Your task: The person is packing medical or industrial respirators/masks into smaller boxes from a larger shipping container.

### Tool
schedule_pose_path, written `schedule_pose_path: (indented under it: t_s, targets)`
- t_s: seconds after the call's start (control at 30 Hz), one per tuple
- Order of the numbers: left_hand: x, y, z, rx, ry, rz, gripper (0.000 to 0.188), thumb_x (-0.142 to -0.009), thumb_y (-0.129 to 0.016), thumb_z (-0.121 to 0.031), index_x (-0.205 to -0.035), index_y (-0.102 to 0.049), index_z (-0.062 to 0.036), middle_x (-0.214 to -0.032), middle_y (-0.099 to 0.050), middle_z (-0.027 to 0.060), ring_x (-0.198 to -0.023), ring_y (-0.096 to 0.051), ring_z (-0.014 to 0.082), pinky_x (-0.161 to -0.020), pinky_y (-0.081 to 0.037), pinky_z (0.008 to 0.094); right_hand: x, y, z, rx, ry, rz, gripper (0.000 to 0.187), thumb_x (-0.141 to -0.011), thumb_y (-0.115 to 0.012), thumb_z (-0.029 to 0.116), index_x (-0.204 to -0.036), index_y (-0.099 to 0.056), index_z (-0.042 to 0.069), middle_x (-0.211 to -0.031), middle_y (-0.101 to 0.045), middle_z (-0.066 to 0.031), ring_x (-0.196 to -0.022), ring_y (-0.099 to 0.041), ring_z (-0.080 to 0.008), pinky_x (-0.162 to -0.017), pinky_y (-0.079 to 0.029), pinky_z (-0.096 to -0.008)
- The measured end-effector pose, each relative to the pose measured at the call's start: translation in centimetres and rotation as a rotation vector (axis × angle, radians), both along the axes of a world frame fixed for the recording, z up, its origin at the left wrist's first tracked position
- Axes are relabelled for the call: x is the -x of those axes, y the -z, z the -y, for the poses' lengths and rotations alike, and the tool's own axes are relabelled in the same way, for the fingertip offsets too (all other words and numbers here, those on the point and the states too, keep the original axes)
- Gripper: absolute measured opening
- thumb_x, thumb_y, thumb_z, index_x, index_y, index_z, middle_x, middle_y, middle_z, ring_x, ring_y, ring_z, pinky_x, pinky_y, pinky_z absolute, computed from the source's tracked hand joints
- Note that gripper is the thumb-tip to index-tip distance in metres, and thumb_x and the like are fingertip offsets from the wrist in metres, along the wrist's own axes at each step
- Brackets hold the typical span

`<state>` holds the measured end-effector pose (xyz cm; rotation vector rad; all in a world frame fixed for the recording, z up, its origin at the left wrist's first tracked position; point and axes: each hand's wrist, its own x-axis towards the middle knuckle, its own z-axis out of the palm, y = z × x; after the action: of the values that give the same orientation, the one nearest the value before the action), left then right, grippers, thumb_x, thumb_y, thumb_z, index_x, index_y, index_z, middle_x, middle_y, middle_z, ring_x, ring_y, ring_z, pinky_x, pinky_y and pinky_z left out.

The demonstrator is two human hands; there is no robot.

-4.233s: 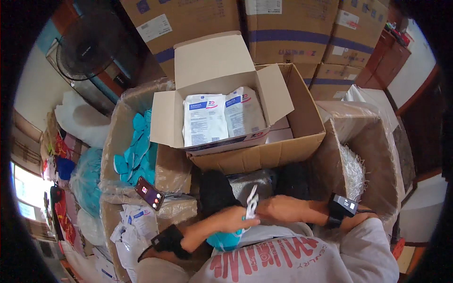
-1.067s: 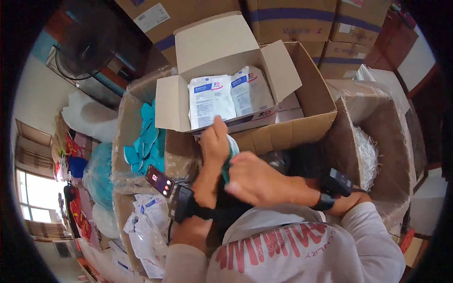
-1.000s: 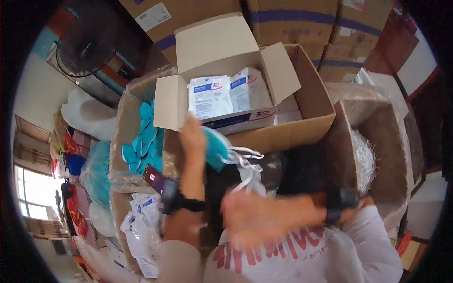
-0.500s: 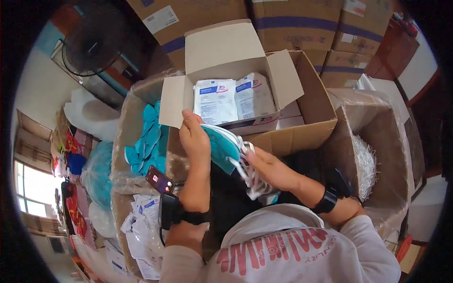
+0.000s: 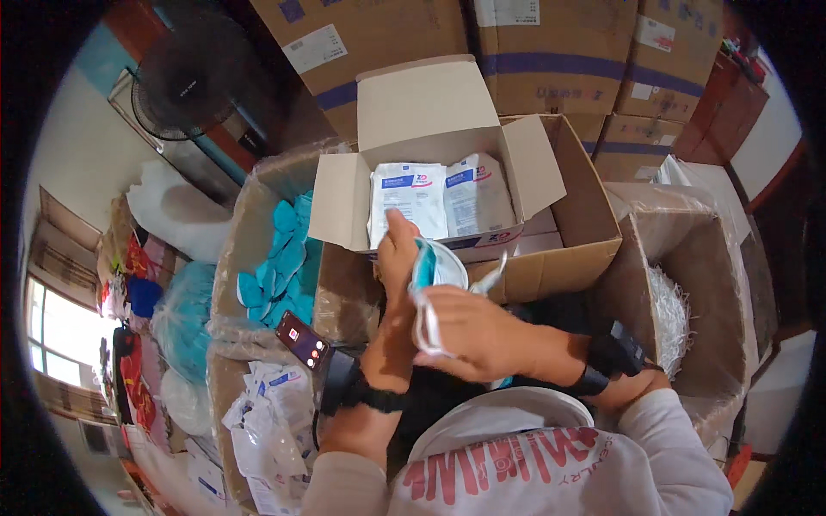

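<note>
Head view: well left of the hands, a carton holds white packets with blue printed labels. Above it, teal cup-shaped pieces lie in another, plastic-lined carton; a phone with a lit screen leans near the left wrist. The left hand is clamped on teal-and-white masks, which stand just to its right. The right hand meets it over their lower end, white straps looped by its fingers; whether it grips I cannot tell. Just beyond both hands, an open white box contains more packets, blue-banded with a pink-red logo, its front edge close to the left thumb. Its right flap leans over a brown carton, whose front wall leaves a dark gap before the right forearm. Behind, stacked cartons carry purple bands and white labels. Well right, a tall-walled carton holds white strands.
</note>
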<state>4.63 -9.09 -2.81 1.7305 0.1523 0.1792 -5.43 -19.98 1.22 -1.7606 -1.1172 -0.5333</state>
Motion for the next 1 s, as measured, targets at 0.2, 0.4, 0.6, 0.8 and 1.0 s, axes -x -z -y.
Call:
schedule_pose_path:
  t_s: [0.2,0.4,0.6,0.8,1.0]
  targets:
    - [-3.5,-3.1,0.7,0.084,0.027,0.304,0.053,-0.095,-0.032,-0.037,-0.057,-0.047,-0.0026,-0.055,-0.047,0.0038,-0.055,-0.045,0.0139,-0.054,-0.038,0.0289,0.5,-2.6,0.1,0.021,-0.025,0.028,0.018,-0.075,-0.065,0.011,-0.075,-0.049,0.003,-0.075,-0.048,-0.0125,-0.073,-0.049,-0.0342,-0.072,-0.04,-0.0433]
    - [-6.0,-5.5,-2.4,0.516,-0.359,0.079,0.048,-0.091,-0.036,-0.049,-0.068,-0.051,-0.0084,-0.059,-0.05,0.0028,-0.057,-0.051,0.0156,-0.054,-0.043,0.0282,2.6,-3.7,3.4,0.412,-0.027,-0.164,0.009,-0.082,-0.05,0.009,-0.075,-0.048,0.005,-0.068,-0.047,-0.0068,-0.062,-0.048,-0.0229,-0.056,-0.039,-0.0328]
    - [-3.4,-3.3,-1.2,0.901,0.378,0.066,0.044,-0.091,-0.035,-0.051,-0.066,-0.04,-0.0145,-0.053,-0.036,-0.0028,-0.045,-0.034,0.0082,-0.041,-0.029,0.0219,-0.5,0.8,5.4,-0.494,0.319,-0.677,0.026,-0.094,-0.039,0.023,-0.101,-0.054,0.002,-0.085,-0.054,-0.0008,-0.073,-0.049,-0.0112,-0.066,-0.043,-0.0259]
    - [-1.9,-2.5,-0.1,1.066,0.669,0.028,0.045,-0.092,-0.031,-0.048,-0.064,-0.04,-0.0144,-0.049,-0.027,-0.0054,-0.041,-0.026,0.0067,-0.039,-0.022,0.0216,0.0,1.1,3.6,-0.335,0.053,-0.901,0.025,-0.093,-0.042,0.021,-0.108,-0.05,0.002,-0.088,-0.056,-0.0045,-0.082,-0.05,-0.0146,-0.077,-0.042,-0.0314]
    - [-0.7,-1.0,0.2,0.725,0.353,-0.029,0.052,-0.092,-0.028,-0.051,-0.058,-0.04,-0.0126,-0.049,-0.036,-0.0007,-0.044,-0.035,0.0103,-0.042,-0.033,0.0235,-0.8,1.0,2.4,0.066,0.261,-0.359,0.02,-0.08,-0.057,0.011,-0.098,-0.051,0.003,-0.088,-0.052,-0.0162,-0.084,-0.051,-0.0347,-0.076,-0.041,-0.0363]
